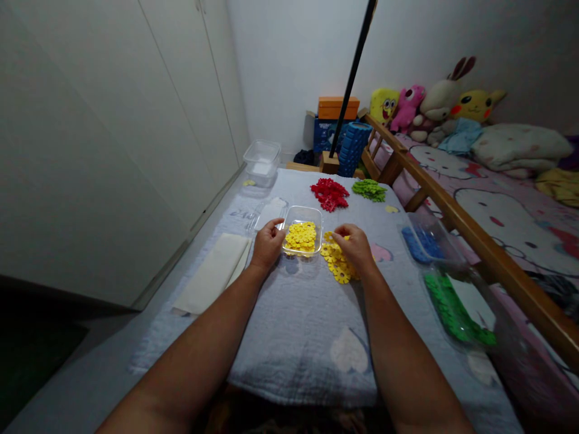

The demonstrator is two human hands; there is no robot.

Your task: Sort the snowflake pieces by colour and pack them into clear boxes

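My left hand (268, 245) is closed at the left wall of a clear plastic container (304, 209), steadying it on the cloth. Inside lie many yellow snowflake-shaped plastic discs (300, 237). To the container's right, my right hand (355, 243) pinches a yellow snowflake disc (329, 237) between thumb and finger. Under that hand spreads a loose yellow pile (340, 267), partly hidden by the palm. Farther back are a heap of red pieces (330, 194) and a smaller heap of light green pieces (369, 190).
A clear lid (270, 212) and folded cream cloth (212, 271) lie on the left. Stacked clear containers (262, 158) stand at the far left corner. On the right are containers of blue pieces (421, 244) and green pieces (452, 307), beside a wooden bed rail (452, 208).
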